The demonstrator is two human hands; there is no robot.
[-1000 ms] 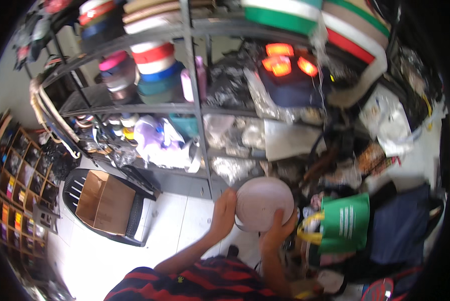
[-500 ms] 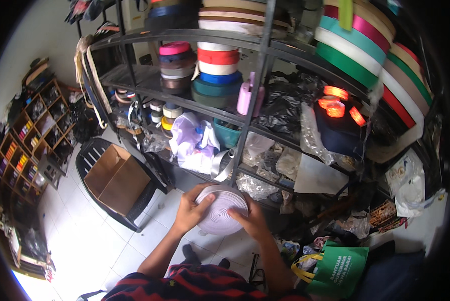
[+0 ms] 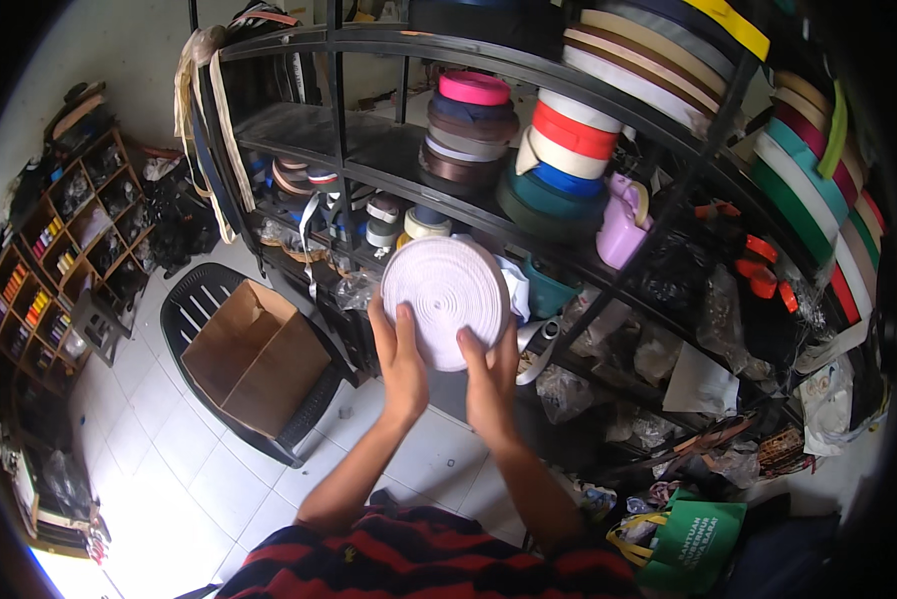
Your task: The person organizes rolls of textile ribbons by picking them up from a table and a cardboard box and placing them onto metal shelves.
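A wide, flat roll of white webbing [image 3: 440, 285], wound in tight rings, is held up in front of me with its round face toward me. My left hand [image 3: 399, 359] grips its lower left edge, the thumb resting on the face. My right hand [image 3: 491, 384] holds the lower right edge, its thumb also pressed on the face. The other fingers of both hands are partly hidden behind the roll. Beyond it, a black metal shelf [image 3: 383, 175] carries stacked rolls: a pink roll [image 3: 474, 88], a red roll [image 3: 573, 132] and a dark green roll [image 3: 548, 205].
An open cardboard box [image 3: 279, 364] sits on a dark plastic chair [image 3: 184, 299] at left. A pink plastic container [image 3: 623, 225] stands on the shelf. Plastic bags fill the lower right shelves. A green bag [image 3: 693, 544] lies at lower right. Wooden cubbyholes [image 3: 64, 240] hold coloured spools.
Both hands have raised the webbing roll toward the shelf, and its face is turned more squarely to me. My view has swung left, so the shelves appear farther right.
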